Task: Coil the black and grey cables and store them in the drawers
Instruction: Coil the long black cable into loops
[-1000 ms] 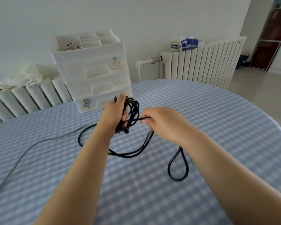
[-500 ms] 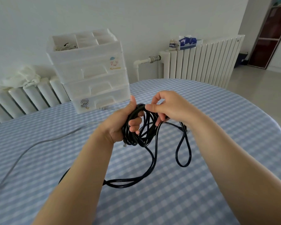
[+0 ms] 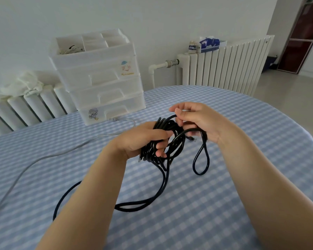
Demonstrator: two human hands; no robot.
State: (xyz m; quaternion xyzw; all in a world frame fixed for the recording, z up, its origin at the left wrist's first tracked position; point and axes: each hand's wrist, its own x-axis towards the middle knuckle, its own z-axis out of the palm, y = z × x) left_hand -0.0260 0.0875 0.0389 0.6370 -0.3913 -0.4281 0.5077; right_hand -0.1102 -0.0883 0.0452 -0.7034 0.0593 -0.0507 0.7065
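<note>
Black cable point(image 3: 167, 141) coil's gripped by left hand point(image 3: 143, 139), a strand pinched w/ right hand point(image 3: 197, 120) fingers above the table point(image 3: 242, 159).

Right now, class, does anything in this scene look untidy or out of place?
Only unfinished work: the black cable trails off its coil in loose loops on the table, and the grey cable lies uncoiled. Nothing looks damaged.

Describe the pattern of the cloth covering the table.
The tablecloth is a light blue and white gingham check, clearest in the head view.
</note>
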